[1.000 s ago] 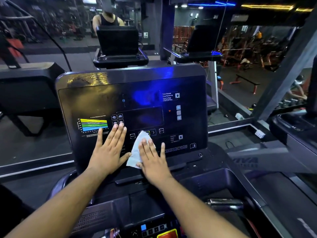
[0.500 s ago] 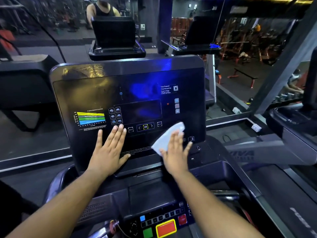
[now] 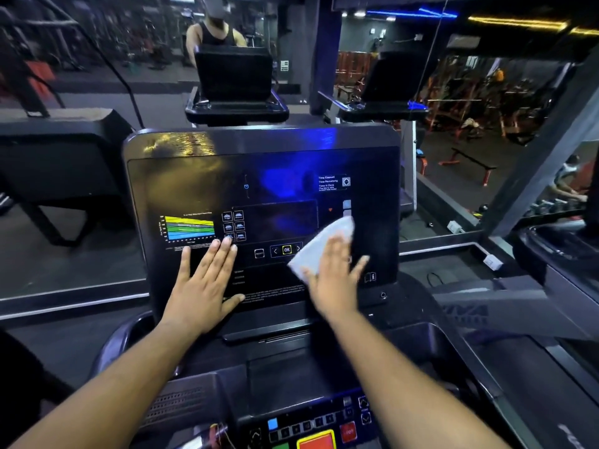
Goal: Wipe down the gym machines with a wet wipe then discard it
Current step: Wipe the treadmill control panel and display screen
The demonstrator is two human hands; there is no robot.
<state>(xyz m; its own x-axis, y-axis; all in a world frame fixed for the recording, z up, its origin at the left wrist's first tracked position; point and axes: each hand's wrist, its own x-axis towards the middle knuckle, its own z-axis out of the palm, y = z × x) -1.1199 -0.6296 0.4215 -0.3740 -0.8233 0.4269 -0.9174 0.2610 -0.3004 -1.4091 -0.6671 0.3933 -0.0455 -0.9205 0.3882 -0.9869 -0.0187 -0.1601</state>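
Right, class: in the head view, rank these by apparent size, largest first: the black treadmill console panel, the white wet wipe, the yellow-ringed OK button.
1. Black treadmill console panel
2. White wet wipe
3. Yellow-ringed OK button
All lie at similar depth, so the order is reliable.

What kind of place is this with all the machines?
Most likely a gym. A treadmill console stands in front, a workout bench sits on the floor beyond, and the right hand presses a wet wipe to the screen.
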